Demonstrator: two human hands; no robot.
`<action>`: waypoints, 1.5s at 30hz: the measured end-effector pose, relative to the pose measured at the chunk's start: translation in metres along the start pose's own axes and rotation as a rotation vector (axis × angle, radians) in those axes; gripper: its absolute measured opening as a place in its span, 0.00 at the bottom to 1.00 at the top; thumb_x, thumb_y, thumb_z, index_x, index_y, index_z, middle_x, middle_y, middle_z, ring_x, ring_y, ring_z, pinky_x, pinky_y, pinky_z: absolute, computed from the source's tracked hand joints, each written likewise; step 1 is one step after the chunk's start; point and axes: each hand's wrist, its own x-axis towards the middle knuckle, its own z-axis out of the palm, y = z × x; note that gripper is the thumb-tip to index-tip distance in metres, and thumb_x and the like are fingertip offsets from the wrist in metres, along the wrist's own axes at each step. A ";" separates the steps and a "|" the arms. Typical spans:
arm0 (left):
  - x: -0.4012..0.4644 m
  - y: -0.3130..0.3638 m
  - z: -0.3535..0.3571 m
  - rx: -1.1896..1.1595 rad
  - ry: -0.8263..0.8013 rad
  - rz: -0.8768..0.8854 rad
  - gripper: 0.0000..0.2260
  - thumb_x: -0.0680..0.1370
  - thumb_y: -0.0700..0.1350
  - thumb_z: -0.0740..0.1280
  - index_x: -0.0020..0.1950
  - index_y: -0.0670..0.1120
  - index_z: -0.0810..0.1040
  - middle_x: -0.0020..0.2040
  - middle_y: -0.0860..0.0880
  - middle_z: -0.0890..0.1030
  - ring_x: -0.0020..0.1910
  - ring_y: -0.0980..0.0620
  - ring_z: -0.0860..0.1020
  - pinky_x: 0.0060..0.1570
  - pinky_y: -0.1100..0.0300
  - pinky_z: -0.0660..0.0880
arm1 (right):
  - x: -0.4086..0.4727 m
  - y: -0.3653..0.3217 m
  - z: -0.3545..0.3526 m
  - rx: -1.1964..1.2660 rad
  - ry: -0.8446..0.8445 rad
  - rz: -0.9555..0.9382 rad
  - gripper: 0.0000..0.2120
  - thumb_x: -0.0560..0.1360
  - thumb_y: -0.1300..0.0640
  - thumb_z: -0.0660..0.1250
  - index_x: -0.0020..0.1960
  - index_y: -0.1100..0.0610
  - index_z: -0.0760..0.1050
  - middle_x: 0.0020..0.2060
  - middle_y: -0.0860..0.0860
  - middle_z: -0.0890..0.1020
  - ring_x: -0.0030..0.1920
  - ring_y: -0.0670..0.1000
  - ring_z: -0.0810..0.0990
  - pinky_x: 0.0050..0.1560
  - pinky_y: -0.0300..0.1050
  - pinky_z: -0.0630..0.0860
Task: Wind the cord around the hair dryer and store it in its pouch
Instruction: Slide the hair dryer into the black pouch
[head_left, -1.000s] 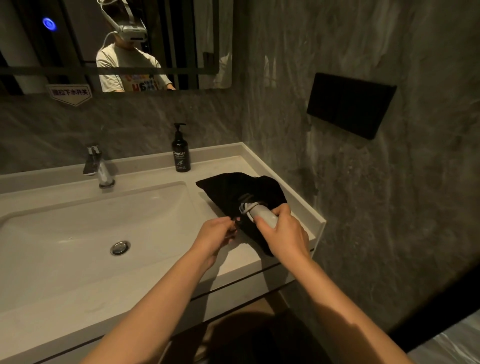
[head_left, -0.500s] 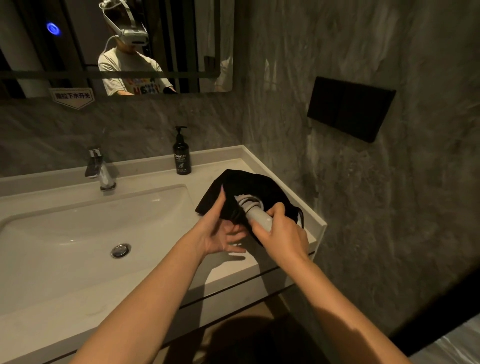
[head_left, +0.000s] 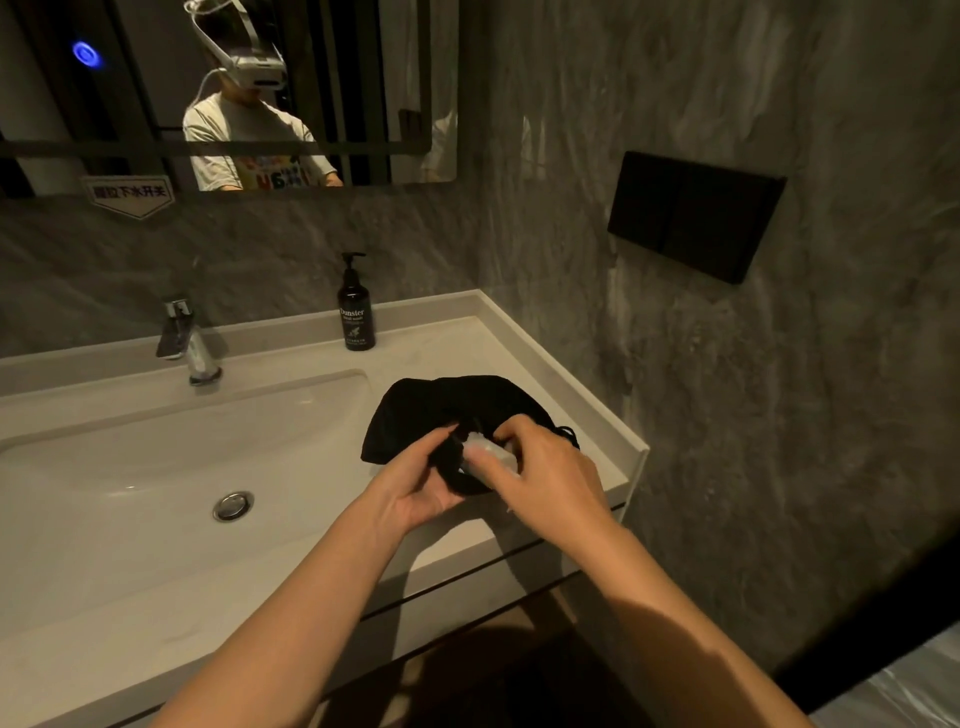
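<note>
A black cloth pouch (head_left: 415, 415) lies on the white counter (head_left: 597, 467) to the right of the basin. Most of the hair dryer is inside it; only a pale grey stub of its handle (head_left: 491, 453) sticks out of the pouch mouth. My left hand (head_left: 415, 483) grips the near rim of the pouch from below. My right hand (head_left: 545, 478) is closed over the end of the handle, with the fingers curled down onto it. The cord is hidden inside the pouch, and a thin black drawstring loop (head_left: 569, 435) shows at its right side.
A white basin (head_left: 156, 493) with a metal drain (head_left: 232, 505) fills the left. A chrome tap (head_left: 189, 343) and a black pump bottle (head_left: 356, 312) stand at the back. The grey stone wall with a black panel (head_left: 696, 215) runs along the counter's right edge.
The dryer handle has slid deeper into the pouch. My left hand went from open beside the pouch to gripping its rim; my right hand has shifted over the handle's end.
</note>
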 end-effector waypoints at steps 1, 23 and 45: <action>-0.001 0.003 -0.001 -0.015 0.011 -0.008 0.14 0.77 0.43 0.66 0.62 0.41 0.75 0.47 0.38 0.84 0.43 0.40 0.84 0.35 0.45 0.82 | 0.000 0.002 -0.006 0.073 0.110 0.011 0.21 0.74 0.34 0.55 0.53 0.49 0.73 0.43 0.44 0.79 0.43 0.47 0.79 0.43 0.51 0.79; -0.021 0.027 0.008 -0.087 0.054 0.008 0.15 0.81 0.46 0.59 0.64 0.41 0.74 0.53 0.36 0.81 0.45 0.38 0.83 0.35 0.41 0.80 | 0.012 0.003 -0.007 0.566 -0.129 -0.019 0.34 0.63 0.47 0.78 0.66 0.50 0.70 0.61 0.46 0.77 0.60 0.44 0.76 0.60 0.41 0.75; -0.053 0.034 0.035 0.989 0.507 0.916 0.34 0.70 0.54 0.74 0.71 0.51 0.62 0.53 0.49 0.77 0.45 0.53 0.81 0.47 0.56 0.80 | 0.043 -0.015 -0.032 0.969 0.160 0.280 0.06 0.68 0.61 0.76 0.39 0.53 0.80 0.36 0.51 0.84 0.37 0.46 0.84 0.38 0.41 0.82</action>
